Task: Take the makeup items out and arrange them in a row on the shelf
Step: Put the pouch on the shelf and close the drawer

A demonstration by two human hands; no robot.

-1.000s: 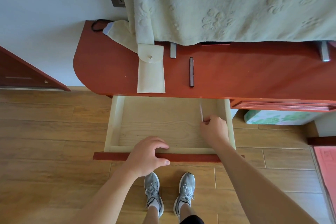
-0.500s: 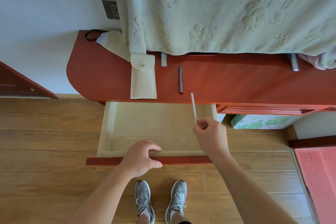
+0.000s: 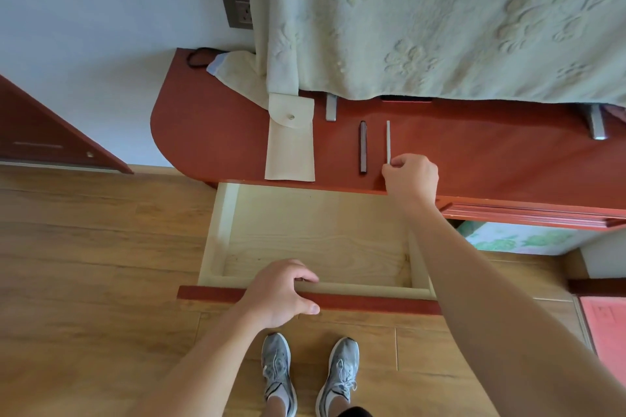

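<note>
A thin white makeup stick (image 3: 388,141) lies lengthwise over the red shelf (image 3: 216,142), its near end pinched in my right hand (image 3: 410,176). Just left of it a dark brown makeup pencil (image 3: 363,148) rests on the shelf, parallel to the stick. Further left lies a cream pouch (image 3: 290,145) with a snap button on its flap. Below the shelf a pale wooden drawer (image 3: 216,234) stands pulled out, and its visible floor holds nothing. My left hand (image 3: 283,293) grips the drawer's red front edge (image 3: 372,304).
A pale green textured cloth (image 3: 440,20) hangs over the back of the shelf, with metal brackets (image 3: 331,107) poking out beneath it. A wall socket (image 3: 238,8) sits at the upper left. A second red drawer front (image 3: 528,213) juts out at right. My shoes (image 3: 277,372) stand on the wooden floor.
My right hand lifted the white stick out of the drawer and carried it up onto the shelf beside the brown pencil. My left hand stayed on the drawer front.
</note>
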